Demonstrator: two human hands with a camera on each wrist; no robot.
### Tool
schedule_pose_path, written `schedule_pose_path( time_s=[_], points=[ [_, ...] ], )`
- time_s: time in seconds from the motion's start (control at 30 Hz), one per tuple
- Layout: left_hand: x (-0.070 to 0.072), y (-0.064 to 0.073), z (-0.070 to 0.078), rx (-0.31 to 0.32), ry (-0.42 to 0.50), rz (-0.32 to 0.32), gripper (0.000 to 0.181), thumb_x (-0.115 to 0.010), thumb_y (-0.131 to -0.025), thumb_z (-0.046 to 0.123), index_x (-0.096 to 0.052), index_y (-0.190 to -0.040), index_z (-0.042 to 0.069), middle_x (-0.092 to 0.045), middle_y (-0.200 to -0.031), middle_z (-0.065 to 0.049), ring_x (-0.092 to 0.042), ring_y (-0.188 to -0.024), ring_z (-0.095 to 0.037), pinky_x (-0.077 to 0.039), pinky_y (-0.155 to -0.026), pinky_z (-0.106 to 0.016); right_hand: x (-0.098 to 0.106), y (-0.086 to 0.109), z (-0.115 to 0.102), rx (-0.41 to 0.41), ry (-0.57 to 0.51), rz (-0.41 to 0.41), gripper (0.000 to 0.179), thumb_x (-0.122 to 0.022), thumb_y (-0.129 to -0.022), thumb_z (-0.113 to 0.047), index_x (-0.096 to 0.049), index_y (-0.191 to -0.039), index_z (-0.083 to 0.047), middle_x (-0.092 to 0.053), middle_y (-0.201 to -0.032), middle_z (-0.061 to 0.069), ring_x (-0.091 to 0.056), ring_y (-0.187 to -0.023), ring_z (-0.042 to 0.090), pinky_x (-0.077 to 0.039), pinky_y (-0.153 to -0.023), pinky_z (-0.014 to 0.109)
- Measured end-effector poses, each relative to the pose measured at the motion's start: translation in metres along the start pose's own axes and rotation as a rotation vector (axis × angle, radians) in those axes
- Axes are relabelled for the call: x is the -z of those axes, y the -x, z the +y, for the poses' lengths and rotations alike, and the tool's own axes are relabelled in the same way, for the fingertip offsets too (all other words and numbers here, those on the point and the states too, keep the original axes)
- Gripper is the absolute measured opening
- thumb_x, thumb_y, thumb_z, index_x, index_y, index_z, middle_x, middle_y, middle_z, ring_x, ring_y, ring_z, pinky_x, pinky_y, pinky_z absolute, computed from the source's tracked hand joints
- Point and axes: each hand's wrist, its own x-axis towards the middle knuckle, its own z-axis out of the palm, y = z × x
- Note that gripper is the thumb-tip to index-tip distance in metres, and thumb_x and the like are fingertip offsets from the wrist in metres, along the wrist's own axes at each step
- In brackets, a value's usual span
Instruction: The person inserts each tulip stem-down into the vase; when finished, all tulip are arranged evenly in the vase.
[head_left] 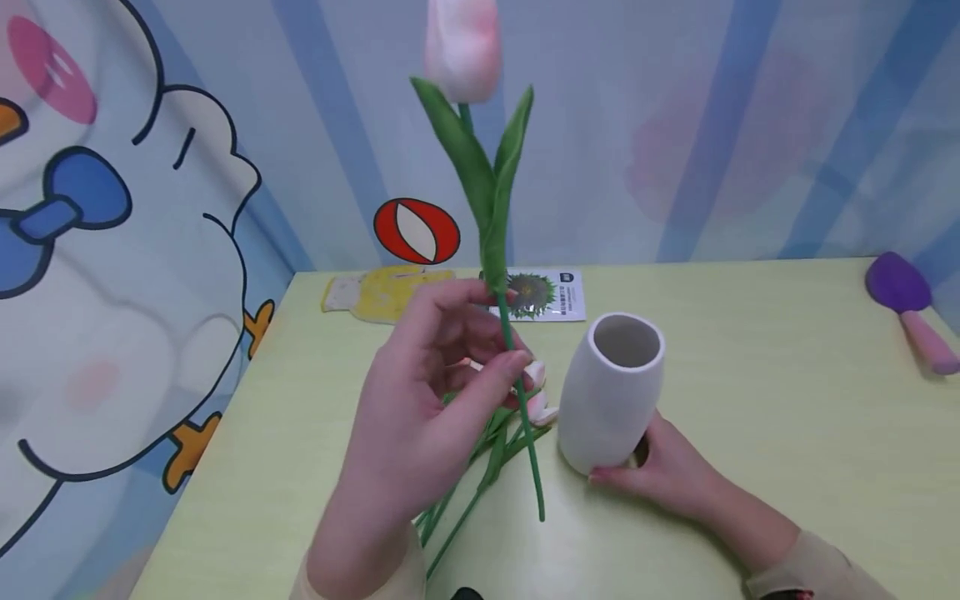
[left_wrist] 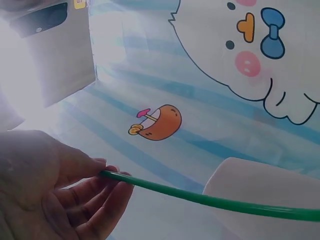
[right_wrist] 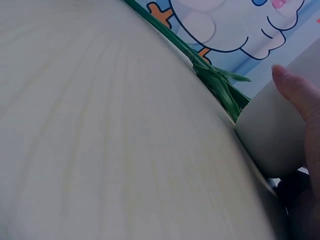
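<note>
In the head view my left hand (head_left: pixel 442 400) pinches the green stem of a pink-and-white artificial tulip (head_left: pixel 495 225), held upright with its bloom at the top edge of the view. The left wrist view shows the stem (left_wrist: pixel 200 198) between thumb and fingers. My right hand (head_left: pixel 671 475) grips the lower part of a white vase (head_left: pixel 611 400), which stands slightly tilted with its round mouth facing up. The stem's lower end hangs just left of the vase, outside it. Behind the left hand, more tulips (head_left: pixel 491 462) lie on the table, their blooms partly hidden.
At the table's back edge lie a yellow flat item (head_left: pixel 382 293) and a white packet (head_left: pixel 562 296) with a spiky plant picture. A purple-and-pink toy shovel (head_left: pixel 903 292) is at the far right. A cartoon-printed backdrop (head_left: pixel 585 125) rises behind the pale yellow table (head_left: pixel 765 375).
</note>
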Motion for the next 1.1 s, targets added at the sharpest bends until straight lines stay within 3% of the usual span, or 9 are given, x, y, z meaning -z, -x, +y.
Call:
schedule_pose_path(
  time_s=[0.13, 0.3, 0.43, 0.63, 0.83, 1.1],
  points=[
    [-0.002, -0.001, 0.0, 0.006, -0.022, 0.018, 0.04, -0.069, -0.093, -0.007, -0.055, -0.129, 0.004, -0.071, -0.096, -0.005, -0.072, -0.086, -0.017, -0.063, -0.065, -0.036, 0.004, -0.004, 0.0, -0.003, 0.006, -0.002, 0.09, -0.096, -0.073, -0.025, -0.044, -0.147, -0.022, -0.06, -0.141, -0.004, -0.056, -0.129, 0.01, -0.037, -0.11, 0.014],
    [-0.004, -0.014, 0.01, -0.093, -0.046, 0.031, 0.04, -0.07, -0.093, -0.005, -0.055, -0.129, 0.002, -0.071, -0.099, -0.006, -0.072, -0.084, -0.016, -0.063, -0.065, -0.035, 0.015, -0.008, -0.002, -0.013, 0.048, 0.002, 0.093, -0.097, -0.072, -0.028, -0.043, -0.147, -0.023, -0.06, -0.14, -0.004, -0.057, -0.129, 0.013, -0.037, -0.11, 0.017],
    [-0.012, -0.029, 0.017, -0.171, 0.022, 0.031, 0.041, -0.07, -0.095, -0.003, -0.054, -0.132, 0.003, -0.07, -0.102, -0.005, -0.072, -0.082, -0.016, -0.064, -0.065, -0.036, 0.022, -0.008, -0.002, -0.031, 0.074, 0.011, 0.092, -0.096, -0.072, -0.029, -0.043, -0.147, -0.019, -0.061, -0.139, -0.002, -0.058, -0.128, 0.017, -0.039, -0.11, 0.02],
    [-0.023, -0.045, 0.025, -0.244, 0.129, 0.08, 0.038, -0.068, -0.092, -0.009, -0.054, -0.127, -0.005, -0.07, -0.098, -0.015, -0.07, -0.078, -0.021, -0.063, -0.063, -0.038, 0.011, -0.007, 0.003, -0.035, 0.046, 0.015, 0.088, -0.095, -0.074, -0.03, -0.045, -0.145, -0.019, -0.062, -0.138, -0.001, -0.059, -0.127, 0.016, -0.042, -0.11, 0.025],
    [-0.027, -0.046, 0.02, -0.241, 0.189, 0.116, 0.038, -0.067, -0.09, -0.013, -0.053, -0.125, -0.009, -0.07, -0.1, -0.022, -0.07, -0.075, -0.026, -0.064, -0.064, -0.042, -0.004, -0.005, 0.005, -0.02, 0.009, -0.014, 0.084, -0.094, -0.076, -0.032, -0.045, -0.143, -0.021, -0.062, -0.137, -0.002, -0.059, -0.127, 0.015, -0.043, -0.113, 0.029],
    [-0.039, -0.056, 0.009, -0.303, 0.268, 0.158, 0.037, -0.066, -0.091, -0.012, -0.053, -0.125, -0.011, -0.068, -0.092, -0.024, -0.069, -0.073, -0.027, -0.063, -0.064, -0.043, -0.001, 0.0, 0.004, -0.01, 0.029, -0.023, 0.08, -0.093, -0.077, -0.032, -0.047, -0.142, -0.024, -0.063, -0.136, -0.005, -0.06, -0.126, 0.014, -0.045, -0.111, 0.031]
  ],
)
